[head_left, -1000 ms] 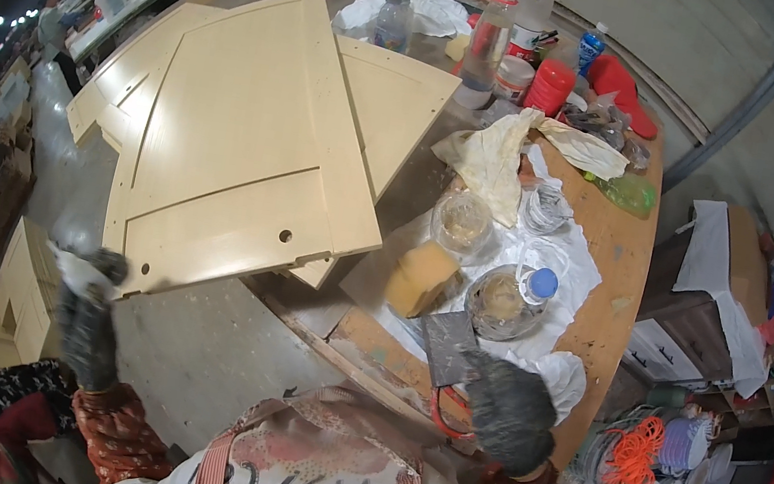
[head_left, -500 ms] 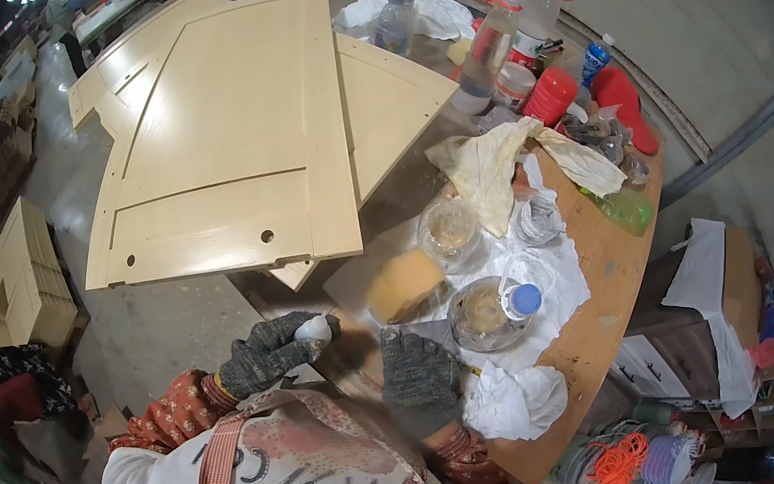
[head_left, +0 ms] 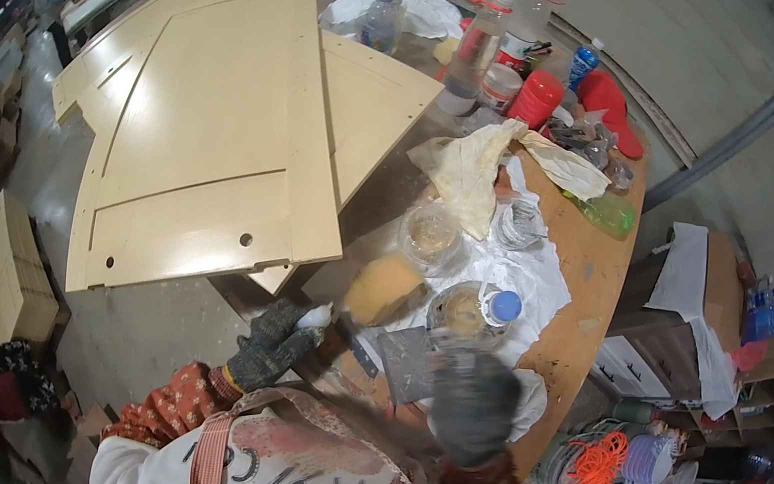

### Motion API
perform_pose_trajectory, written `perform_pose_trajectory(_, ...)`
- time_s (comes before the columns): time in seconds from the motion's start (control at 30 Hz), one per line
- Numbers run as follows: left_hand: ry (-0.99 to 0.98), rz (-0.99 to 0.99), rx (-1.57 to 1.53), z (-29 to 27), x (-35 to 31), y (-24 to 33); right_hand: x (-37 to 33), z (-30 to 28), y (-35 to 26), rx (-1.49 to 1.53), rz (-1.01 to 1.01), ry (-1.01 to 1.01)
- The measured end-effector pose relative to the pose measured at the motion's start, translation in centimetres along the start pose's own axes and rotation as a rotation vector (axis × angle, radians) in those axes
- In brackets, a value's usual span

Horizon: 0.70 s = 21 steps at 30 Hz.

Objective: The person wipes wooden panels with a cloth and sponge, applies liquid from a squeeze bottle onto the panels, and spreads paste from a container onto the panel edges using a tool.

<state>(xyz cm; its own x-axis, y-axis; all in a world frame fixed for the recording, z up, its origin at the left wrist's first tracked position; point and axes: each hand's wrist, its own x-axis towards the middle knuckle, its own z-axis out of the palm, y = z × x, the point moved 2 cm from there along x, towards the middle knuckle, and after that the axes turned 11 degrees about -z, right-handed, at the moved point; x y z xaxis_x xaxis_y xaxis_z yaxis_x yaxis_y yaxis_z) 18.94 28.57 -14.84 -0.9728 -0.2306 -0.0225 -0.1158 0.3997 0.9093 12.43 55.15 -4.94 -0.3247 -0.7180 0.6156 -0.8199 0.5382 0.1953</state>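
My left hand (head_left: 273,344), in a dark grey knit glove, is closed around a small white lump (head_left: 316,316) at the table's near edge; its kind does not show. My right hand (head_left: 472,408), gloved alike, is smeared by motion beside a crumpled white cloth (head_left: 529,406); its fingers cannot be made out. Just left of it lies a flat dark grey square piece (head_left: 406,359). Beyond that sit a yellow sponge (head_left: 385,289), a clear tub (head_left: 430,237) with brownish contents, and a round clear container (head_left: 462,317) with a blue cap (head_left: 504,306) by its rim.
Large cream door panels (head_left: 213,123) overlap on the table's left half. Bottles, a red container (head_left: 537,99) and a cream cloth (head_left: 469,169) stand or lie toward the back. Right of the table are tubs with orange cord (head_left: 596,468). A person (head_left: 13,396) bends at lower left.
My right hand has moved right, and the dark square piece now shows where it was. My left hand still holds the white lump. The whole view has shifted slightly.
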Motion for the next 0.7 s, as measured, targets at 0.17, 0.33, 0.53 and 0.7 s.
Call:
perform_pose_trajectory(0.17,0.168,0.004,0.125,1.3,2.1,0.1,3.3,-0.4,10.1,-0.232,0.267,-0.145)
perform_pose_trajectory(0.33,0.287,-0.204,0.141,4.3,3.7,-6.0,4.1,4.0,15.7,-0.116,0.231,-0.172)
perform_pose_trajectory(0.53,-0.122,-0.099,1.303,12.2,7.8,-23.4,5.0,9.1,18.9,-0.092,0.031,-0.514)
perform_pose_trajectory(0.7,-0.027,0.042,0.302,8.5,11.0,-5.1,3.0,10.5,22.2,0.093,-0.018,-0.536)
